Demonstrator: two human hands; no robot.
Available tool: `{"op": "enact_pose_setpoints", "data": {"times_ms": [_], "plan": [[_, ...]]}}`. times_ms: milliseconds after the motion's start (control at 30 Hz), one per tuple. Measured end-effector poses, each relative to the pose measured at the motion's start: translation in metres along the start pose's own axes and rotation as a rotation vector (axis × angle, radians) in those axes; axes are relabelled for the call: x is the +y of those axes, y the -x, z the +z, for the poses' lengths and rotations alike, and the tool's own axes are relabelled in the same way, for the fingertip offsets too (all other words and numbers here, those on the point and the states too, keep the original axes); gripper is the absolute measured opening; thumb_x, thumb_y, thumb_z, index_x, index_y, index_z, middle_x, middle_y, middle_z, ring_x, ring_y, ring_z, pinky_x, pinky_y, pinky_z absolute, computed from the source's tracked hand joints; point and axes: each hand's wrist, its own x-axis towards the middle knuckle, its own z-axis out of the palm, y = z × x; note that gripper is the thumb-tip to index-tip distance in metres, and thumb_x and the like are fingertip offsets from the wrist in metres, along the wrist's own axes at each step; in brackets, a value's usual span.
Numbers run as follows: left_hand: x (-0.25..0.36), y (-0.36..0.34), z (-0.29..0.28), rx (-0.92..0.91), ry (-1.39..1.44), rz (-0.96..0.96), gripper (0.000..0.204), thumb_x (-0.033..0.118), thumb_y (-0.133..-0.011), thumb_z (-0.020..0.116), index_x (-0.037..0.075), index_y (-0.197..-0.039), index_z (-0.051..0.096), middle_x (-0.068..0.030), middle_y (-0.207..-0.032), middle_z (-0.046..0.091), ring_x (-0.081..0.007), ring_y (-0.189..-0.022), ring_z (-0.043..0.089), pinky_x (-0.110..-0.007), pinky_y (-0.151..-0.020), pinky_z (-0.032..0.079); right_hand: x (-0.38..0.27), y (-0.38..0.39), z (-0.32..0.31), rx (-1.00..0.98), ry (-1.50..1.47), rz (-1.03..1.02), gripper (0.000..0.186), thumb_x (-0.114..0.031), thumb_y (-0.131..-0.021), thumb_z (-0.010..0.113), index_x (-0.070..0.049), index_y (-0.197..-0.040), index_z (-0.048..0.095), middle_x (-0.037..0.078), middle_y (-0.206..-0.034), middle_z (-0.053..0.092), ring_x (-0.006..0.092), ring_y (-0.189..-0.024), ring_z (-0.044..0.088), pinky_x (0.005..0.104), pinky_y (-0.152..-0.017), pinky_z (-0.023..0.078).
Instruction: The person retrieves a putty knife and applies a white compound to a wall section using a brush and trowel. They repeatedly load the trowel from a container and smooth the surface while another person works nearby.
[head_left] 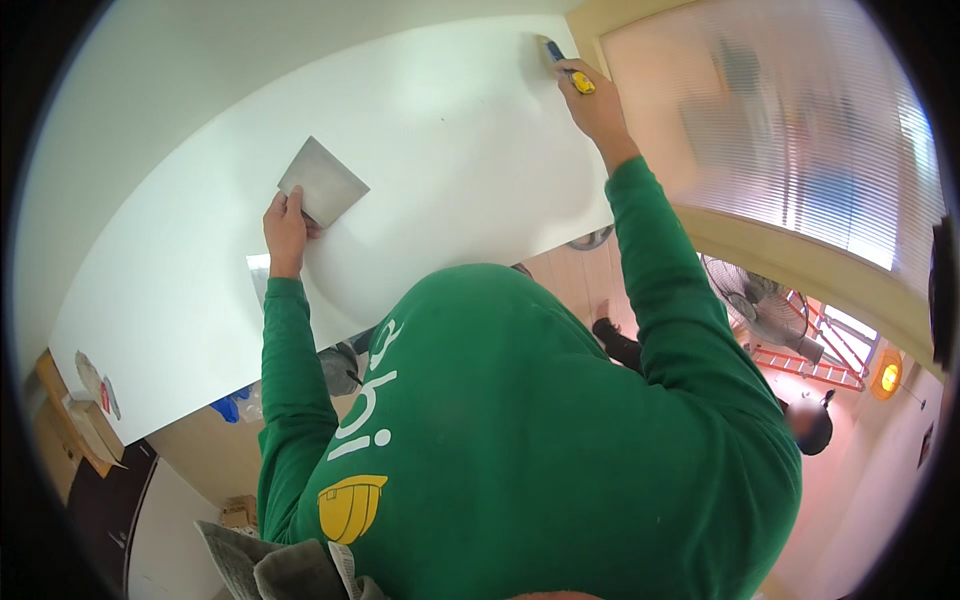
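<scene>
My left hand (286, 232) grips a flat, square grey sheet (328, 180) by its lower left edge, the thumb lying on top. The sheet is tilted like a diamond over a long white surface (440, 150). My right hand (597, 110) reaches to the far right end of that surface, near the corner with the wall. Its fingers are closed round a small tool with a yellow and dark blue handle (582, 84). The tool's narrow pale tip points away from me; it looks like a brush, but I cannot be sure. Beside my left wrist lies another pale grey piece (258, 268).
A framed, ribbed translucent panel (790, 130) borders the right end. Beyond it are a fan (755, 300), an orange ladder (810, 370), a lit orange lamp (886, 374) and a person in a dark cap (816, 430). Cardboard pieces (92, 430) sit at the near left corner.
</scene>
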Motion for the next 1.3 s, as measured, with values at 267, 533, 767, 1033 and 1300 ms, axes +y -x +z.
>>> {"op": "enact_pose_setpoints", "data": {"times_ms": [267,533,767,1033,1300], "plan": [[0.014,0.002,0.005,-0.040,-0.073,-0.015,0.035,0.030,-0.100,0.058,-0.003,-0.094,0.065,-0.0076,-0.071,0.063,-0.0152,-0.053,0.061,-0.029,-0.047,0.049,-0.110,0.119,0.118,-0.200,-0.206,-0.427,0.018,-0.013,-0.084,0.071,-0.013,-0.101,0.067,0.013,-0.099,0.070,0.0374,-0.092,0.067,0.0443,-0.081,0.054],[0.016,-0.002,0.006,-0.074,-0.117,0.002,0.035,0.029,-0.100,0.058,-0.005,-0.094,0.065,-0.0111,-0.073,0.067,-0.0186,-0.054,0.066,-0.031,-0.048,0.052,-0.065,0.017,0.100,-0.029,0.039,-0.248,0.022,-0.014,-0.088,0.065,-0.019,-0.108,0.071,0.013,-0.089,0.071,0.0324,-0.074,0.067,0.0417,-0.069,0.055],[0.017,-0.009,0.005,-0.050,-0.180,0.001,0.036,0.029,-0.100,0.058,-0.006,-0.091,0.064,-0.0128,-0.071,0.067,-0.0200,-0.054,0.067,-0.031,-0.049,0.054,-0.142,0.116,0.150,-0.244,-0.148,-0.530,0.024,-0.014,-0.085,0.069,-0.016,-0.109,0.069,0.012,-0.104,0.072,0.0376,-0.093,0.067,0.0442,-0.083,0.054],[0.015,-0.006,0.008,-0.039,-0.181,0.008,0.037,0.030,-0.100,0.058,-0.005,-0.092,0.065,-0.0117,-0.072,0.067,-0.0180,-0.054,0.067,-0.030,-0.051,0.055,-0.040,0.062,0.073,0.123,0.159,-0.031,0.021,-0.021,-0.090,0.069,-0.016,-0.110,0.070,0.017,-0.090,0.073,0.0348,-0.079,0.071,0.0429,-0.071,0.057],[0.010,-0.007,0.009,-0.018,-0.160,0.001,0.037,0.029,-0.100,0.057,-0.005,-0.090,0.065,-0.0128,-0.070,0.068,-0.0193,-0.054,0.067,-0.031,-0.050,0.056,-0.157,0.155,0.164,-0.234,-0.178,-0.510,0.024,-0.016,-0.084,0.070,-0.010,-0.107,0.066,0.016,-0.096,0.071,0.0385,-0.085,0.069,0.0479,-0.075,0.055]]}}
